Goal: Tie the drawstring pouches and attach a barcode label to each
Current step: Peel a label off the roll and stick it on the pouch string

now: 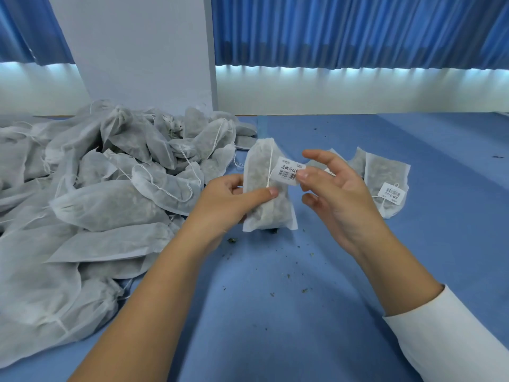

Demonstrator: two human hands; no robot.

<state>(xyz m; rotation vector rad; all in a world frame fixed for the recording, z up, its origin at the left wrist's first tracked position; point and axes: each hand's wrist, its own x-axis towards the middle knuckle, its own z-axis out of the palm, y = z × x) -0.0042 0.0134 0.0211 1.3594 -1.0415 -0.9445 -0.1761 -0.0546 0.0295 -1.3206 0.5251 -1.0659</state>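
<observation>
Pinching papery label (287, 172), gauzy pouch (278, 213) (seemingly herb-filled)

We see a blue desk (303, 312) flecked with dark green crumbs (304, 290). The middle pouch (271, 209) is white and half see-through, its filling showing grey-green; its string (270, 166) is white. Its label (287, 172) is white with black barcode stripes and black writing. The pile of pouches (96, 194) shows the same white over grey-green. A second label (392, 193) is white with black bars. The curtains (358, 28) are blue with darker vertical folds, and the sleeve (454, 337) is white.
</observation>
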